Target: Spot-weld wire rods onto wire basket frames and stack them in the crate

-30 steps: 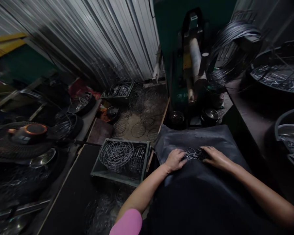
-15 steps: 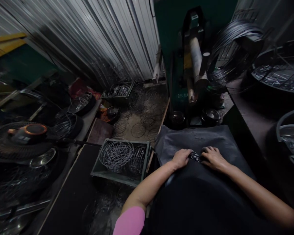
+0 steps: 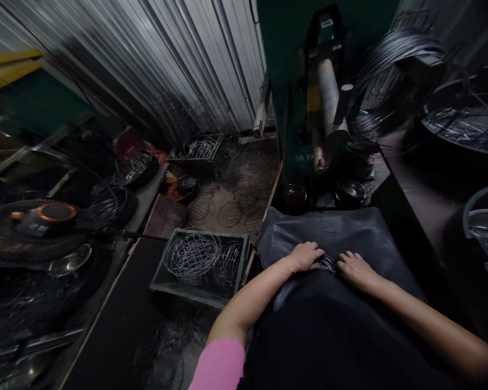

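Observation:
A small bunch of short shiny metal wires [image 3: 327,264] lies between my two hands, low over the dark sheet [image 3: 321,225] spread in front of me. My left hand [image 3: 307,256] is closed around the bunch's left end, fingers curled over it. At the other end, my right hand [image 3: 357,270] has its fingers bent against the wires; its fingertips are partly hidden. Left of my arm, a green crate [image 3: 203,297] holds round wire grids [image 3: 193,254].
Ahead stands a green machine [image 3: 305,135] with a roller [image 3: 328,89]. A wire coil [image 3: 402,51] hangs to its right, near a tub of metal pieces [image 3: 472,127]. On the left is a fan [image 3: 44,216]. Wire rings [image 3: 230,215] lie on the floor.
Both hands have shifted slightly to the right with the wires, and my left hand sits a little higher. The wires are now turned a little differently between them.

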A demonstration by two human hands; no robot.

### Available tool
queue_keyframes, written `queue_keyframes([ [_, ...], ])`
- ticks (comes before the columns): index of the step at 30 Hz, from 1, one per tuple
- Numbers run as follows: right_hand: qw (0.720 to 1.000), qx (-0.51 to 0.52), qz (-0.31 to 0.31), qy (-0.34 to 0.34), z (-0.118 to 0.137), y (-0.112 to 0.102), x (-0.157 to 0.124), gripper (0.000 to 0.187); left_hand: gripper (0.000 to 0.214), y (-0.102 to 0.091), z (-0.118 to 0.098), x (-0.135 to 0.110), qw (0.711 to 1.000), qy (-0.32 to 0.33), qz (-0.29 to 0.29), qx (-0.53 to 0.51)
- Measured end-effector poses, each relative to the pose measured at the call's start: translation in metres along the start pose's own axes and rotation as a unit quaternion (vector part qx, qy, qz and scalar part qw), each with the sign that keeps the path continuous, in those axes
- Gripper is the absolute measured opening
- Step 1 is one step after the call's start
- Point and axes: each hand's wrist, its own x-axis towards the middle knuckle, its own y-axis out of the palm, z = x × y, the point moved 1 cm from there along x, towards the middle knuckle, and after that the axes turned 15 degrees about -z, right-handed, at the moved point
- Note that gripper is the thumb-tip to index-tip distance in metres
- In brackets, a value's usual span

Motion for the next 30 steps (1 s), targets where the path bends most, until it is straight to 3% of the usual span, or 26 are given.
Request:
queue_keyframes([
  [6,0.998,-0.02,-0.055,-0.004,-0.009,0.024,-0.023,0.04,0.022,0.012,-0.005,0.0,0.998,0.027,-0.012,0.053],
  [10,0.998,-0.021,-0.05,-0.039,-0.017,0.015,-0.035,0.038,0.02,0.016,-0.006,-0.001,0.998,0.016,-0.022,0.055],
  [14,0.998,-0.013,-0.057,-0.016,-0.017,0.009,-0.04,0.036,0.021,0.006,-0.005,-0.003,0.999,-0.031,-0.028,0.007],
  [20,0.998,-0.054,-0.041,-0.005,-0.006,0.002,-0.024,0.037,0.05,-0.003,-0.002,-0.008,0.993,-0.079,-0.043,-0.075],
  [26,0.996,0.01,-0.079,0.025,-0.005,-0.01,-0.002,0.035,0.044,0.002,-0.009,-0.003,0.994,-0.094,-0.049,-0.036],
  [30,0.997,-0.018,-0.071,0.031,-0.005,-0.014,-0.003,0.031,0.025,0.007,-0.013,0.002,0.995,-0.089,-0.046,0.011],
])
